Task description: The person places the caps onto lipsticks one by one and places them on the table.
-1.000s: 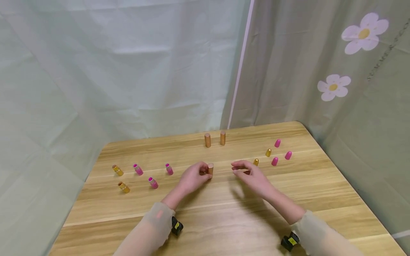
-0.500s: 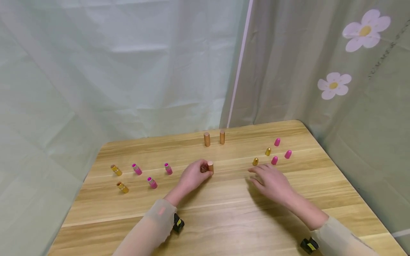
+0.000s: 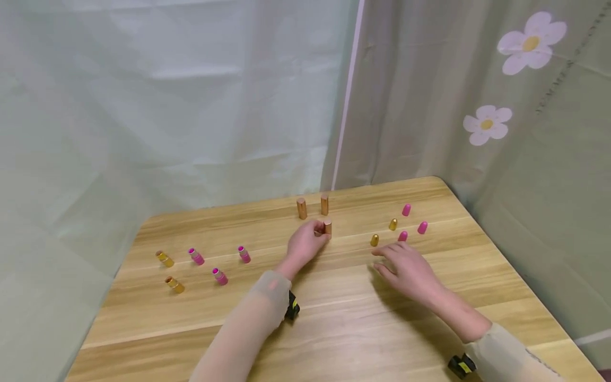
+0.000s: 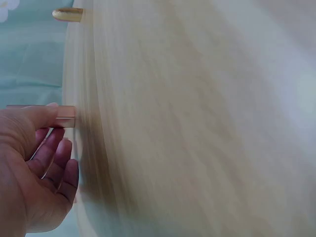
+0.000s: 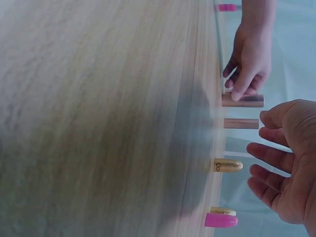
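Note:
My left hand [image 3: 305, 244] pinches an upright copper-coloured cylinder [image 3: 328, 228] between thumb and fingers, its foot close to the table. In the left wrist view the thumb lies along this cylinder [image 4: 65, 116]. Two matching copper cylinders [image 3: 302, 208] stand just behind it near the table's back edge. My right hand [image 3: 410, 268] hovers palm down with loosely bent fingers and holds nothing. Just beyond its fingertips stand a gold bullet-shaped cap [image 3: 375, 240] and a pink bullet-shaped cap [image 3: 403, 236], the latter partly hidden by the hand.
Farther right stand another gold cap [image 3: 393, 224] and two pink caps [image 3: 406, 210]. On the left are three pink open-topped tubes [image 3: 244, 254] and two gold ones [image 3: 164, 259], resembling lipstick bases. Curtains [image 3: 215, 106] rise behind the wooden table [image 3: 343, 329].
My left hand has carried the copper cylinder toward the back and slightly right, near the other two. My right hand drew back rightward from the middle, then stayed near the caps.

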A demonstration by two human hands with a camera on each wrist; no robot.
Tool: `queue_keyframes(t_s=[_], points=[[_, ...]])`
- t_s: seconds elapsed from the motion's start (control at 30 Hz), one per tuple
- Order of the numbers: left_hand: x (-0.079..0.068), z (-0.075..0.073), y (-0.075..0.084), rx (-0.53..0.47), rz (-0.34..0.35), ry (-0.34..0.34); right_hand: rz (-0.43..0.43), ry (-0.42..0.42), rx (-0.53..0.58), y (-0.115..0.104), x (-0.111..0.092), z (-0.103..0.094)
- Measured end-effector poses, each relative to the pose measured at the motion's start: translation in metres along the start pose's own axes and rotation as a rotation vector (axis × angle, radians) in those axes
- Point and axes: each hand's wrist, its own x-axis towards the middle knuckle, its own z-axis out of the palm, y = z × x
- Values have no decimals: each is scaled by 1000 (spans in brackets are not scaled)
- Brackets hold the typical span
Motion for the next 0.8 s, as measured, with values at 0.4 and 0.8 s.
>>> queue_keyframes(t_s=[0.4,0.8], points=[[27,8,0,-36,-96,79,1,21,13,1,-1,4],[15,-1,-14,-91,-47,39,74,9,63,13,1,1]])
